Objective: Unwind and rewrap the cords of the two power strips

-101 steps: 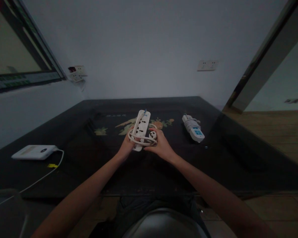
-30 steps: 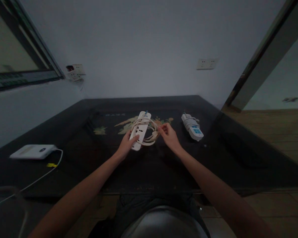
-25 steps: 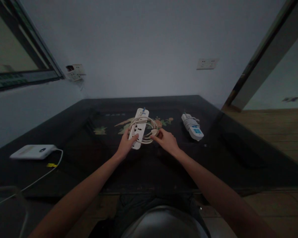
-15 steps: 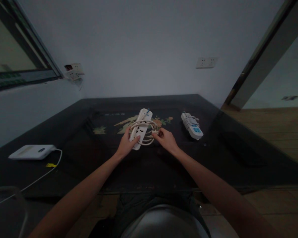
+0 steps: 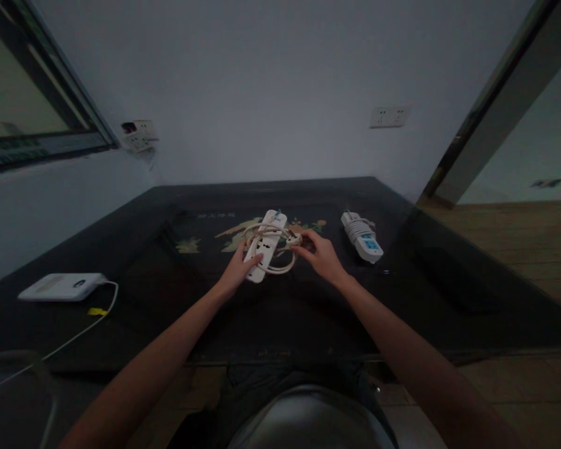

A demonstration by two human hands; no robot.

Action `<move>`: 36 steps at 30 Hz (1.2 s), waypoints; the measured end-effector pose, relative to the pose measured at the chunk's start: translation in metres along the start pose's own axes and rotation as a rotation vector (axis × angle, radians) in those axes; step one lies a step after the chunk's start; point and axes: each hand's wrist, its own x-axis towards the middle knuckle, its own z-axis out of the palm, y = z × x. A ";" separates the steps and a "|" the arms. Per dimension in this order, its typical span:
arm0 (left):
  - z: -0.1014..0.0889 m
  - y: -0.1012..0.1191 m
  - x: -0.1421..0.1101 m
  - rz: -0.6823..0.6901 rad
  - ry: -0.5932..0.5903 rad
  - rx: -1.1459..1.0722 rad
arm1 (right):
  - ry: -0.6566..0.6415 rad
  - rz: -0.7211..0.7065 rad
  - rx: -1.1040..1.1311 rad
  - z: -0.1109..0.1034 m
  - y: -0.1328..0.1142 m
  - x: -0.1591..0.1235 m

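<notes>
A white power strip point(image 5: 266, 248) lies tilted over the middle of the dark table, its pale cord point(image 5: 280, 270) looped loosely around and beside it. My left hand point(image 5: 236, 267) is closed on the strip's near left edge, thumb on top and fingers hidden beneath. At the right side of the loops, my right hand point(image 5: 321, 254) pinches the cord's plug point(image 5: 293, 239) between thumb and fingers. A second white power strip point(image 5: 362, 237) with blue socket faces rests to the right, its grey cord wound tightly about it.
On the left of the table point(image 5: 168, 330) sits a white box-shaped device point(image 5: 60, 287) with a white cable. Beside that cable is a yellow tag point(image 5: 97, 311). A dark flat object point(image 5: 458, 280) lies at the right. Wall sockets point(image 5: 389, 116) are mounted behind the table.
My right hand has shifted slightly, turning the plug so that its face shows more. The cord loops have loosened and changed shape. My left hand keeps its hold on the strip.
</notes>
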 end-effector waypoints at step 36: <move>0.009 0.010 -0.024 0.065 -0.292 0.256 | 0.206 0.037 -0.081 -0.024 -0.004 0.008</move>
